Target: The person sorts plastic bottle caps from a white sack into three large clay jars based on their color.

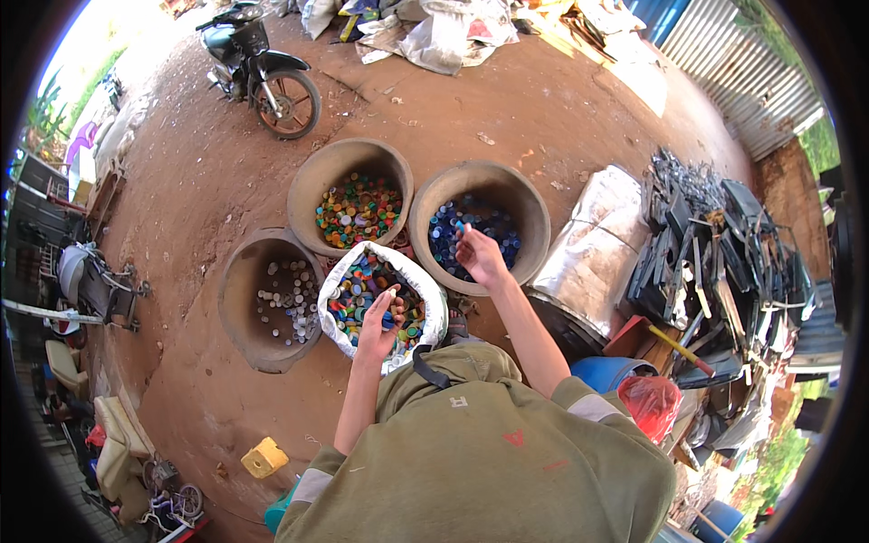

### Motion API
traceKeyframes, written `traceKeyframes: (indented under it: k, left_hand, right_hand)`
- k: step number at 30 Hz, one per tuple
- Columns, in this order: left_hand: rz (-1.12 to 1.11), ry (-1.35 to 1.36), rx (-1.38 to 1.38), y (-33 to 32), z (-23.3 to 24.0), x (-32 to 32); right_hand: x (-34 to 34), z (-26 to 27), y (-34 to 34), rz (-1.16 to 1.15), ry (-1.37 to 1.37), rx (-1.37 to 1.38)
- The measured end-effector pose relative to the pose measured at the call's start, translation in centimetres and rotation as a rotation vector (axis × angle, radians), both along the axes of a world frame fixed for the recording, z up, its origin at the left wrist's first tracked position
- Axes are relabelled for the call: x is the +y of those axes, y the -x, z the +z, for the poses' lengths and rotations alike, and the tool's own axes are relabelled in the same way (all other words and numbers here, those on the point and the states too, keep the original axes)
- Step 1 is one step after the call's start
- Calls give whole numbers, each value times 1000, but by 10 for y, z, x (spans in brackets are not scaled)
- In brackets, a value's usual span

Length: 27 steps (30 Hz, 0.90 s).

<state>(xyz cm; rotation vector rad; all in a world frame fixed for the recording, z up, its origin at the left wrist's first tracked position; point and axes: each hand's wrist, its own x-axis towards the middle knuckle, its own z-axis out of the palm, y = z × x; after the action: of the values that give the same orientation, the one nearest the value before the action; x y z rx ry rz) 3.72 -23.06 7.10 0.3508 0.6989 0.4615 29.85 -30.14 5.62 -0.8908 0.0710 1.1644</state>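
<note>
My right hand (pixel 481 256) is over a round tub of blue bottle caps (pixel 533 203), with a light-blue plastic cap (pixel 461 226) between its fingertips. Over an open white sack of mixed coloured caps (pixel 434 298), my left hand (pixel 381 326) pinches a small pale cap (pixel 393 292). Behind the sack stands a tub with orange, green, yellow and red caps (pixel 299 197). White caps lie scattered in a third tub (pixel 234 298) to the left of the sack.
A wrapped white bundle (pixel 590 231) and a heap of dark scrap parts (pixel 713 258) lie at the right, near a blue barrel (pixel 611 372). A motorcycle (pixel 261 68) stands beyond the tubs. A yellow block (pixel 265 458) is on the earthen ground at the lower left.
</note>
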Motion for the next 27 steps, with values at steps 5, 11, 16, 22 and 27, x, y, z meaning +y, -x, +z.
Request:
traceKeyframes:
  k: [5, 11, 16, 22, 27]
  left_hand:
    - [-79, -17, 42, -4, 1, -3]
    - [-158, -83, 43, -4, 15, -5]
    - [-79, -17, -8, 2, 17, -2]
    - [-104, -126, 41, 12, 24, 0]
    - [-131, -205, 154, 19, 34, -4]
  right_hand:
    - [14, -14, -49, -139, 12, 67]
    - [7, -34, -52, -182, -41, 249]
    - [-9, -35, -4, 4, -54, 243]
    - [-7, 36, 84, 469, 71, -676]
    - [4, 50, 116, 607, -60, -851]
